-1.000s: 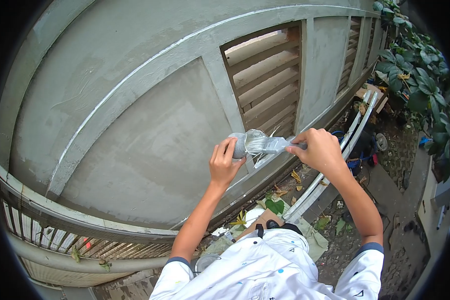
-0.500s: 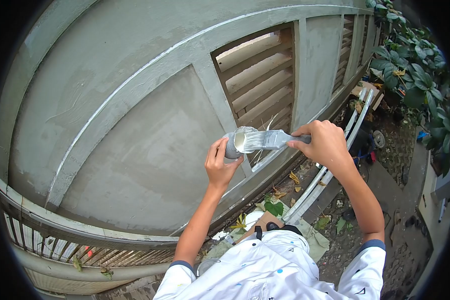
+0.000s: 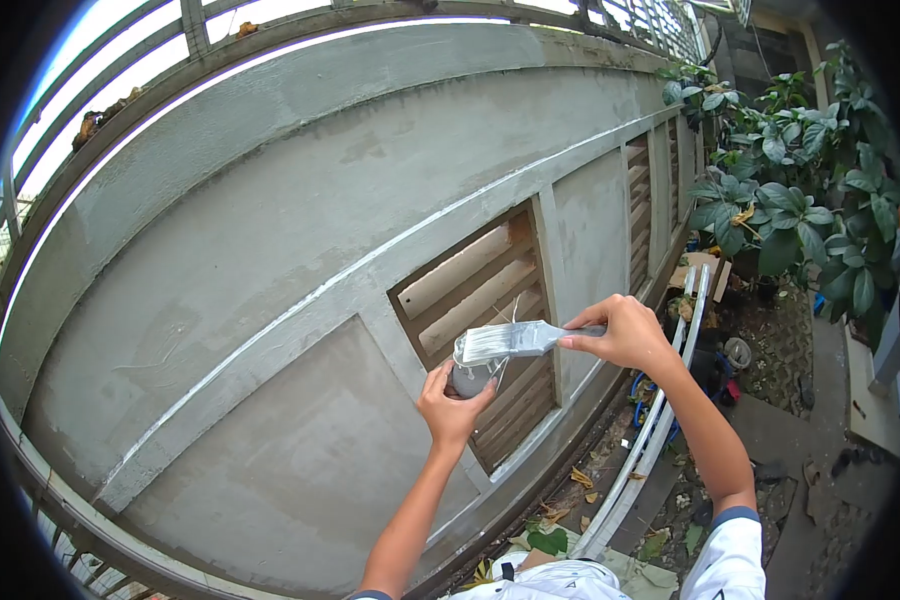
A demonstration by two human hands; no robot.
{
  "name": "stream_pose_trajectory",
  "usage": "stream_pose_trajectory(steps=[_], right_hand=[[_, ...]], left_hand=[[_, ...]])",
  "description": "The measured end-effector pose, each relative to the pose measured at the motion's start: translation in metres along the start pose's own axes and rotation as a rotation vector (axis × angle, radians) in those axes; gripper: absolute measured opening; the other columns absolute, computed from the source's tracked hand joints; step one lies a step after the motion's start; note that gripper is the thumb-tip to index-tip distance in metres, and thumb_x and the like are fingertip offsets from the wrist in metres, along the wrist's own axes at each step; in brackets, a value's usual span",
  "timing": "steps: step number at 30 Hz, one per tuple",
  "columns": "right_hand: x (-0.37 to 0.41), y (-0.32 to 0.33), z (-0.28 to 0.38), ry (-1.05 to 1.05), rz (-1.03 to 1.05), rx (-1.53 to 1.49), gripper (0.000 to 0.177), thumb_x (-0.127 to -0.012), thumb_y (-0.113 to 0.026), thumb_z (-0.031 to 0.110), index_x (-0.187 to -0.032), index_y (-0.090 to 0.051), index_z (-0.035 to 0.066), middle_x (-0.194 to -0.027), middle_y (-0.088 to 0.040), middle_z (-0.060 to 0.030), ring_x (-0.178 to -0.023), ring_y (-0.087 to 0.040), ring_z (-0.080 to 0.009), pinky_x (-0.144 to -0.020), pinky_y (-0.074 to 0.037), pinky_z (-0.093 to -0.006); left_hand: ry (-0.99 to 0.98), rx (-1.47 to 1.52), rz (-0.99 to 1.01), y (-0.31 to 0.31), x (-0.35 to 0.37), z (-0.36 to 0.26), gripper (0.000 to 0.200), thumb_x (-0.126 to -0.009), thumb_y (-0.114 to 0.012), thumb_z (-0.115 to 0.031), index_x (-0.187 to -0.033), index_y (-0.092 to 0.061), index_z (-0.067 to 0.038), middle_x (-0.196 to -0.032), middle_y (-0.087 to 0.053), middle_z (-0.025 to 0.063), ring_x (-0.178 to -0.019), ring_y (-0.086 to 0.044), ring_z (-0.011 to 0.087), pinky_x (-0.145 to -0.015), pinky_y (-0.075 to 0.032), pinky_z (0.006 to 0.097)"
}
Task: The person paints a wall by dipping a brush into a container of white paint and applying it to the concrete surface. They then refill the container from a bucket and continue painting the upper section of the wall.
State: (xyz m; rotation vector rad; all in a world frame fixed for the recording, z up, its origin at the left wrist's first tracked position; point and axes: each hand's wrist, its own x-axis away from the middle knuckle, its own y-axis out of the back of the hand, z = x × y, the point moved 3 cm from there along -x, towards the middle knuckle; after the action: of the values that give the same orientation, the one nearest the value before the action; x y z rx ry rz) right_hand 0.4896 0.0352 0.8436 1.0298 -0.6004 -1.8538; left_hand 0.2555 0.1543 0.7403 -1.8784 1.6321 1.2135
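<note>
My left hand (image 3: 448, 405) is wrapped round a small grey paint cup (image 3: 473, 376), its rim smeared with paint. In my right hand (image 3: 623, 333) is a paintbrush (image 3: 532, 338), gripped by the handle and held level. Its paint-coated bristles lie across the top of the cup, partly hiding the opening. A few stray bristles stick out from the brush. Behind both hands stands a grey wall (image 3: 270, 260) with patchy paint, a raised white-edged band and a slatted vent (image 3: 480, 285).
A metal railing (image 3: 195, 30) tops the wall. Long pale metal strips (image 3: 642, 440) lean at its foot among fallen leaves. Leafy plants (image 3: 790, 200) hang in at the right, above a cluttered ground with a board (image 3: 875, 385).
My view has tilted up, bringing the railing into sight. The brush has shifted from inside the cup's mouth to over its rim, and the cup stands more upright.
</note>
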Motion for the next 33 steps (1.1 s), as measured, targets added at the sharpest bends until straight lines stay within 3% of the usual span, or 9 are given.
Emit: stream_pose_trajectory(steps=[4, 6, 8, 13, 17, 22, 24, 30, 33], right_hand=[[-0.024, 0.022, -0.015, 0.032, -0.083, -0.083, 0.035, -0.069, -0.077, 0.042, -0.091, -0.075, 0.014, -0.078, -0.07, -0.0111, -0.076, -0.067, -0.0234, -0.071, -0.052, -0.0327], [-0.035, 0.035, -0.016, 0.05, -0.148, -0.162, 0.039, -0.069, -0.075, 0.045, -0.095, -0.074, 0.016, -0.087, -0.07, -0.0148, -0.088, -0.068, -0.0267, -0.076, -0.052, -0.0357], [-0.049, 0.042, -0.019, 0.076, -0.179, -0.174, 0.04, -0.07, -0.076, 0.043, -0.097, -0.073, 0.015, -0.086, -0.07, -0.0145, -0.088, -0.067, -0.0252, -0.074, -0.052, -0.0352], [-0.104, 0.063, -0.036, 0.121, -0.24, -0.385, 0.035, -0.076, -0.073, 0.037, -0.101, -0.072, 0.012, -0.079, -0.069, -0.0113, -0.079, -0.065, -0.0175, -0.068, -0.05, -0.0303], [-0.163, 0.093, -0.042, 0.13, -0.406, -0.561, 0.032, -0.082, -0.068, 0.03, -0.109, -0.069, 0.012, -0.076, -0.067, -0.0057, -0.072, -0.061, -0.0106, -0.065, -0.047, -0.0265], [-0.264, 0.134, -0.046, 0.122, -0.64, -0.573, 0.033, -0.082, -0.067, 0.034, -0.109, -0.068, 0.014, -0.077, -0.069, -0.0056, -0.074, -0.063, -0.0123, -0.069, -0.046, -0.0271], [-0.297, 0.142, -0.044, 0.093, -0.762, -0.588, 0.031, -0.082, -0.065, 0.036, -0.107, -0.069, 0.017, -0.085, -0.07, -0.0082, -0.082, -0.065, -0.0188, -0.076, -0.048, -0.0319], [-0.325, 0.11, -0.056, -0.08, -0.673, -0.483, 0.027, -0.081, -0.064, 0.036, -0.103, -0.071, 0.02, -0.097, -0.068, -0.0137, -0.096, -0.063, -0.0295, -0.084, -0.047, -0.0379], [-0.309, 0.09, -0.085, -0.044, -0.698, -0.555, 0.029, -0.081, -0.064, 0.037, -0.102, -0.071, 0.019, -0.086, -0.069, -0.0106, -0.086, -0.066, -0.0244, -0.08, -0.048, -0.0351]], left_hand=[[0.073, 0.026, 0.023, -0.021, -0.042, -0.024, 0.067, -0.055, -0.087, -0.03, -0.103, -0.063, 0.01, -0.089, -0.065, 0.0123, -0.06, -0.056, 0.0102, -0.053, -0.047, 0.0234], [0.083, 0.02, 0.033, -0.031, -0.063, -0.036, 0.067, -0.056, -0.086, -0.032, -0.104, -0.063, 0.01, -0.089, -0.067, 0.0129, -0.061, -0.057, 0.0099, -0.054, -0.047, 0.0236], [0.058, 0.013, 0.003, -0.042, -0.081, -0.037, 0.064, -0.057, -0.085, -0.032, -0.1, -0.064, 0.011, -0.082, -0.066, 0.0142, -0.055, -0.057, 0.0119, -0.052, -0.047, 0.0258], [0.117, 0.077, 0.045, -0.059, -0.113, -0.041, 0.067, -0.061, -0.084, -0.035, -0.105, -0.063, 0.011, -0.089, -0.069, 0.0165, -0.079, -0.065, 0.017, -0.072, -0.052, 0.0289], [0.07, 0.054, 0.017, -0.06, -0.116, -0.042, 0.065, -0.061, -0.084, -0.033, -0.105, -0.063, 0.011, -0.09, -0.069, 0.0166, -0.078, -0.065, 0.0168, -0.071, -0.052, 0.0288], [0.168, 0.088, -0.019, -0.052, -0.093, -0.021, 0.072, -0.057, -0.086, -0.034, -0.104, -0.062, 0.013, -0.086, -0.066, 0.0133, -0.057, -0.053, 0.0077, -0.051, -0.045, 0.0221], [0.195, 0.093, -0.018, -0.044, -0.083, -0.022, 0.07, -0.056, -0.087, -0.032, -0.104, -0.062, 0.013, -0.086, -0.065, 0.0115, -0.056, -0.052, 0.0067, -0.05, -0.044, 0.0211], [0.197, 0.126, -0.006, -0.015, -0.05, -0.019, 0.057, -0.058, -0.087, -0.019, -0.101, -0.063, 0.009, -0.087, -0.062, 0.0058, -0.059, -0.054, 0.0055, -0.049, -0.043, 0.0182], [0.288, 0.191, -0.035, 0.004, -0.018, -0.014, 0.052, -0.059, -0.086, -0.015, -0.101, -0.063, 0.008, -0.088, -0.062, 0.0065, -0.07, -0.06, 0.009, -0.056, -0.049, 0.0204]])
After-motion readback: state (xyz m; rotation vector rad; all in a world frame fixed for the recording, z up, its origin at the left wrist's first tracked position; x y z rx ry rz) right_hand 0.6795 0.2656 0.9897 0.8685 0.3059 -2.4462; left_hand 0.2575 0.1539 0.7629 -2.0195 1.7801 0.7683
